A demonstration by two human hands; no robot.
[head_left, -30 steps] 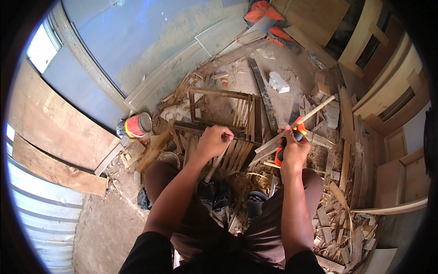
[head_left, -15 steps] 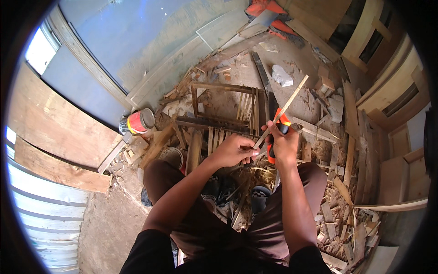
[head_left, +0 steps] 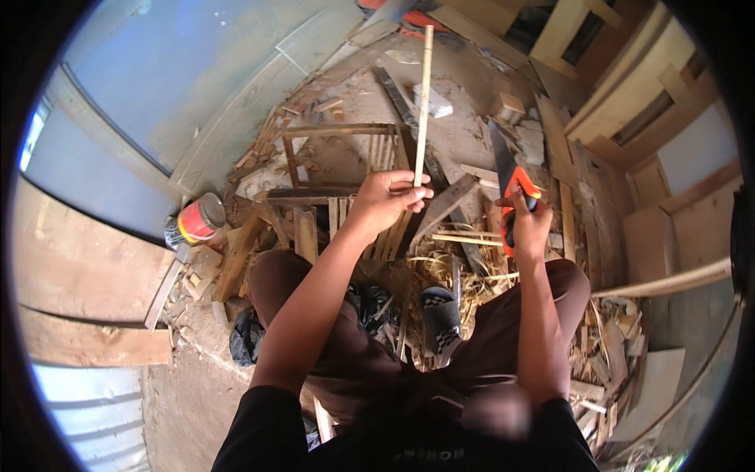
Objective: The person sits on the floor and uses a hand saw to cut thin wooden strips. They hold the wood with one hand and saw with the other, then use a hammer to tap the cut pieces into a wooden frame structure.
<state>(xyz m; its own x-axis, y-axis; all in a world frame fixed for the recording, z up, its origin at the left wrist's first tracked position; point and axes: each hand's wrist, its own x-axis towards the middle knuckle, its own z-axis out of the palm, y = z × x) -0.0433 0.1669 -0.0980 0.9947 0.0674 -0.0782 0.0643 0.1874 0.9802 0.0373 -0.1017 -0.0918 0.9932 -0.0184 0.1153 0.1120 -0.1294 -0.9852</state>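
My left hand (head_left: 391,200) pinches the lower end of a thin pale wooden strip (head_left: 425,102), which stands almost upright above my knees. To the right, my right hand (head_left: 525,219) is wrapped round the orange and black handle of a handsaw (head_left: 501,161). The saw's dark blade points up and away from me, well apart from the strip. Beyond my left hand lies a wooden frame (head_left: 338,130) with several slats, low on the floor. Part of the frame is hidden behind my hand and forearm.
A paint can (head_left: 200,219) with a red and yellow label stands at the left. Wood offcuts (head_left: 609,346) and shavings litter the floor around my feet. A white lump (head_left: 434,102) lies farther back. Wooden panels (head_left: 629,118) lean at the right. A blue-grey board (head_left: 181,79) stands at the left.
My hands have moved apart. The left now holds the strip nearly upright, where it was slanted and touched by both hands. My right hand has shifted right with the saw, and the view has turned.
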